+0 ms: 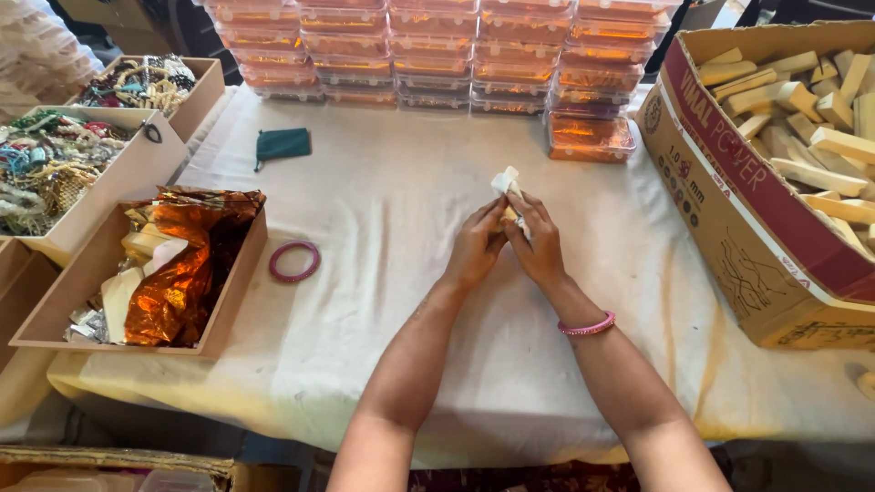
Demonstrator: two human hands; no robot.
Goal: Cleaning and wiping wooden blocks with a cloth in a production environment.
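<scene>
- Far left: two open cardboard boxes of mixed beaded jewellery (pixel 46 164) are sitting at the table's edge.
- In front of them, a shallow tray (pixel 228 310) is holding crumpled orange foil (pixel 182 273) and pale blocks.
- On the white cloth (pixel 383 228), a red bangle (pixel 294 261) is lying flat just beside the tray; a dark green pouch (pixel 283 144) is resting further back.
- Centre: the left hand (pixel 476 248) is gripping a small pale block in white wrapping (pixel 509 196), fingers curled around its lower part, above the middle of the cloth.
- The right hand (pixel 540 246), touching the left, is pinching the same wrapped piece from the other side; a pink bangle (pixel 588 326) is circling that wrist.
- Behind the hands, stacks of clear lidded containers (pixel 437 55) with orange contents are lining the back of the table.
- Far right: a large cardboard carton (pixel 729 237) is standing open, filled with bare wooden blocks (pixel 811 118).
</scene>
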